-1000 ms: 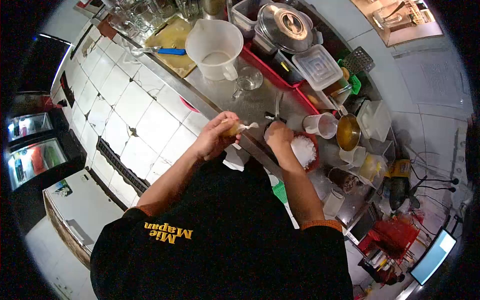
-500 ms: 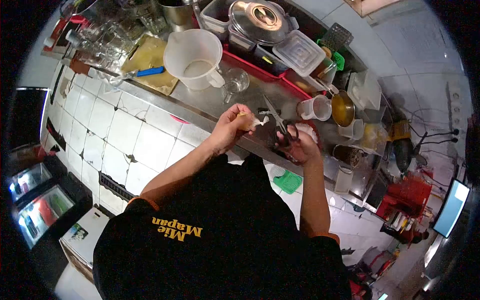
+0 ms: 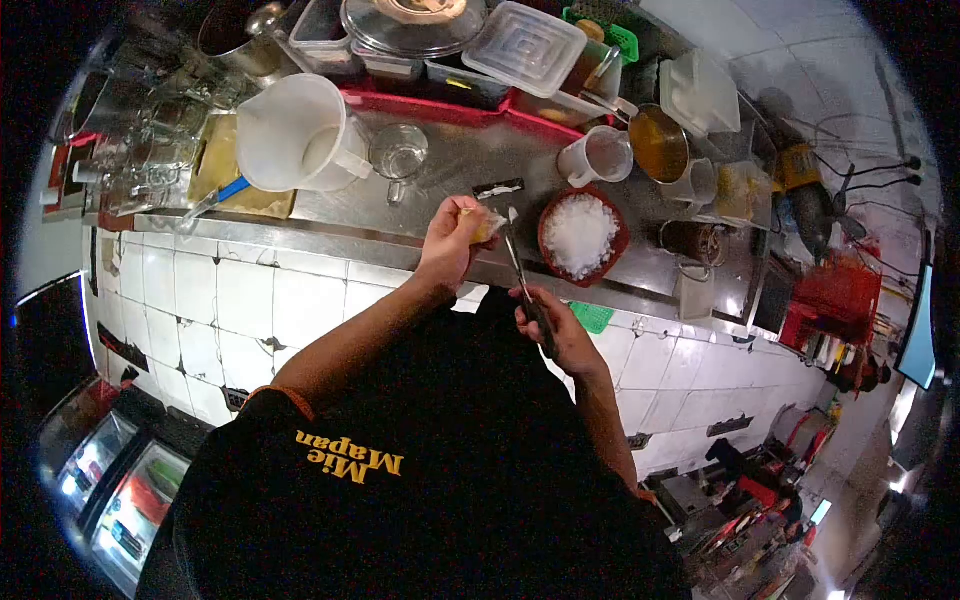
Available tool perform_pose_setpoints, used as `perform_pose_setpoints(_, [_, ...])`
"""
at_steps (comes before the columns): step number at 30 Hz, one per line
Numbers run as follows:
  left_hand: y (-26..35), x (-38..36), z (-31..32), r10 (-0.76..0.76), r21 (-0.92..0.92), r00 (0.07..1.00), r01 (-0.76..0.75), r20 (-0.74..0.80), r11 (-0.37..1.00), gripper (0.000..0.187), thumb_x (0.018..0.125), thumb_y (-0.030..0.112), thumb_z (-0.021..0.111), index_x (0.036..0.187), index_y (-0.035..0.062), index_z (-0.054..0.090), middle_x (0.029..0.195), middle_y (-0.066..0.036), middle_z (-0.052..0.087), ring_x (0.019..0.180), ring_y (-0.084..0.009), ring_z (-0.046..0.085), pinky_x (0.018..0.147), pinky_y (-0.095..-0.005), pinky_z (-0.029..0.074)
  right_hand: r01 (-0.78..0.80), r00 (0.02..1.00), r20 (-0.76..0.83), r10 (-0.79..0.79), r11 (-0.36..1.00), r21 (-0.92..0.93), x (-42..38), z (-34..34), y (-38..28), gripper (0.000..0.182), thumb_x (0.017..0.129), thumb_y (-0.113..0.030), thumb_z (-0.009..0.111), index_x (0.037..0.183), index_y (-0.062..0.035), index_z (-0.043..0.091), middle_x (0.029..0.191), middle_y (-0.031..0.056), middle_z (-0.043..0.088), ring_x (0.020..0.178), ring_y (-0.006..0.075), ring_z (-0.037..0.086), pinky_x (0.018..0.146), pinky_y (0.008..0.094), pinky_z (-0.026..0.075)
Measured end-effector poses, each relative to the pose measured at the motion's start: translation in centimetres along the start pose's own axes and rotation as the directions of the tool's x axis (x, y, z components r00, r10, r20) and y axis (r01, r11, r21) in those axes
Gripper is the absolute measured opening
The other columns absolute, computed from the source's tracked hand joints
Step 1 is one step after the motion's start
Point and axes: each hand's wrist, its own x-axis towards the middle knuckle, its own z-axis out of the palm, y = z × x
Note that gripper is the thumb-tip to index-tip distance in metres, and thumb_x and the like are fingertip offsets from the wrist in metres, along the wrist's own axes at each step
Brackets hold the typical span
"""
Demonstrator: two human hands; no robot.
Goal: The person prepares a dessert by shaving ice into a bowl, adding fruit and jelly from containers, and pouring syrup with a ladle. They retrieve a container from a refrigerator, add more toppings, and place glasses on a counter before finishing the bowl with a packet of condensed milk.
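Note:
In my left hand [image 3: 448, 242] is a small clear plastic bag [image 3: 488, 226] with yellowish contents, pinched between thumb and fingers over the counter's front edge. My right hand [image 3: 562, 332] grips a pair of scissors [image 3: 535, 310] by its dark handles. The blades point up and away from me, with their tips right at the bag's twisted white end. Just behind the bag, a small black packet with a white strip [image 3: 498, 188] lies on the steel counter. A reddish-brown bowl [image 3: 625, 237] of crushed ice [image 3: 581, 235] stands right of the scissors.
Along the steel counter [image 3: 465, 150] stand a glass mug [image 3: 399, 152], a large white measuring jug [image 3: 290, 135] and a smaller jug [image 3: 597, 156]. A blue-handled knife [image 3: 232, 189] lies on a yellow cutting board [image 3: 265, 203]. Lidded containers line the back, near a pot of yellow liquid [image 3: 658, 143].
My right hand has lowered and turned the scissors, bringing the blades from apart to together beside the bag. The view has shifted, so the ice bowl now shows fully.

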Motion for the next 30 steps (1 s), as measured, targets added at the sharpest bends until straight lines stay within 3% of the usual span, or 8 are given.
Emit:
perform_pose_setpoints(13, [0.6, -0.5, -2.1, -0.017, 0.054, 0.992, 0.024, -0.123, 0.998, 0.010, 0.095, 0.015, 0.053, 0.101, 0.0091, 0.047, 0.089, -0.003, 0.054, 0.080, -0.0163, 0.056, 0.070, -0.0313, 0.049, -0.119, 0.992, -0.048, 0.112, 0.981, -0.156, 3.2, 1.0, -1.1, 0.040, 0.084, -0.027, 0.071, 0.112, -0.0030, 0.057, 0.081, 0.0023, 0.059, 0.071, 0.0098, 0.056, 0.065, 0.0270, 0.048])
perform_pose_setpoints(17, [2.8, -1.9, -1.8, -0.152, -0.106, 0.980, 0.138, -0.131, 0.985, 0.013, 0.094, 0.021, 0.053, 0.102, 0.0116, 0.049, 0.091, -0.005, 0.056, 0.078, -0.0197, 0.055, 0.070, -0.0338, 0.046, 0.035, 0.914, -0.214, -0.344, 0.594, -0.804, 6.3, 0.2, 2.8, 0.054, 0.082, -0.031, 0.066, 0.124, -0.0016, 0.049, 0.107, 0.0242, 0.061, 0.095, 0.0400, 0.061, 0.083, 0.0441, 0.049])
perform_pose_setpoints(19, [3.6, -2.2, -2.2, -0.150, -0.185, 0.982, 0.169, 0.113, 0.968, 0.023, 0.094, 0.029, 0.050, 0.109, 0.0126, 0.052, 0.096, -0.006, 0.056, 0.081, -0.0194, 0.055, 0.070, -0.0321, 0.047, -0.103, 0.955, -0.215, -0.202, 0.456, -0.884, 7.8, 1.2, 1.1, 0.047, 0.084, -0.022, 0.059, 0.122, 0.0023, 0.047, 0.103, 0.0220, 0.060, 0.089, 0.0397, 0.062, 0.077, 0.0492, 0.050])
perform_pose_setpoints(22, [5.1, -2.7, 1.0, -0.139, -0.190, 0.978, 0.167, 0.154, 0.967, 0.028, 0.092, 0.030, 0.049, 0.112, 0.0106, 0.052, 0.099, -0.008, 0.057, 0.088, -0.0211, 0.054, 0.076, -0.0341, 0.045, 0.023, 0.847, -0.057, -0.529, 0.143, -0.989, 12.4, 1.8, 6.0, 0.038, 0.089, -0.020, 0.046, 0.121, 0.0003, 0.047, 0.103, 0.0247, 0.053, 0.097, 0.0387, 0.058, 0.077, 0.0454, 0.052])
perform_pose_setpoints(23, [5.3, -2.4, 1.8, -0.117, -0.164, 0.972, 0.152, 0.203, 0.975, 0.028, 0.092, 0.030, 0.048, 0.112, 0.0097, 0.052, 0.100, -0.009, 0.058, 0.090, -0.0217, 0.054, 0.078, -0.0349, 0.044, -0.052, 0.961, -0.127, -0.247, 0.288, -0.956, 11.9, 2.6, 1.9, 0.042, 0.088, -0.020, 0.048, 0.125, -0.0006, 0.046, 0.115, 0.0251, 0.049, 0.108, 0.0393, 0.053, 0.082, 0.0452, 0.051])
perform_pose_setpoints(26, [4.7, -1.7, 5.6, -0.036, -0.072, 0.987, 0.048, 0.156, 0.996, 0.027, 0.092, 0.029, 0.048, 0.110, 0.0088, 0.053, 0.103, -0.007, 0.058, 0.092, -0.0210, 0.055, 0.077, -0.0342, 0.044, 0.127, 0.877, 0.034, -0.480, 0.164, -0.978, 9.2, 1.8, -1.2, 0.045, 0.087, -0.020, 0.055, 0.127, -0.0002, 0.045, 0.118, 0.0238, 0.051, 0.106, 0.0363, 0.057, 0.082, 0.0434, 0.052])
perform_pose_setpoints(28, [4.1, -1.2, 8.3, -0.001, -0.062, 0.975, 0.015, 0.223, 0.998, 0.026, 0.092, 0.029, 0.048, 0.108, 0.0090, 0.052, 0.104, -0.006, 0.057, 0.094, -0.0199, 0.054, 0.078, -0.0336, 0.044, 0.477, 0.820, 0.049, -0.571, 0.634, -0.609, 6.4, -0.3, -2.6, 0.047, 0.085, -0.021, 0.065, 0.123, 0.0007, 0.048, 0.114, 0.0208, 0.056, 0.098, 0.0295, 0.062, 0.080, 0.0389, 0.052])
perform_pose_setpoints(30, [2.7, -0.7, 11.0, -0.037, -0.095, 0.944, 0.072, 0.329, 0.993, 0.027, 0.088, 0.028, 0.049, 0.107, 0.0089, 0.051, 0.104, -0.008, 0.055, 0.096, -0.0210, 0.053, 0.082, -0.0334, 0.042, 0.444, 0.841, -0.025, -0.540, 0.716, -0.538, 2.8, -2.7, -4.4, 0.046, 0.084, -0.022, 0.068, 0.120, 0.0006, 0.050, 0.107, 0.0188, 0.059, 0.091, 0.0266, 0.064, 0.077, 0.0367, 0.052])
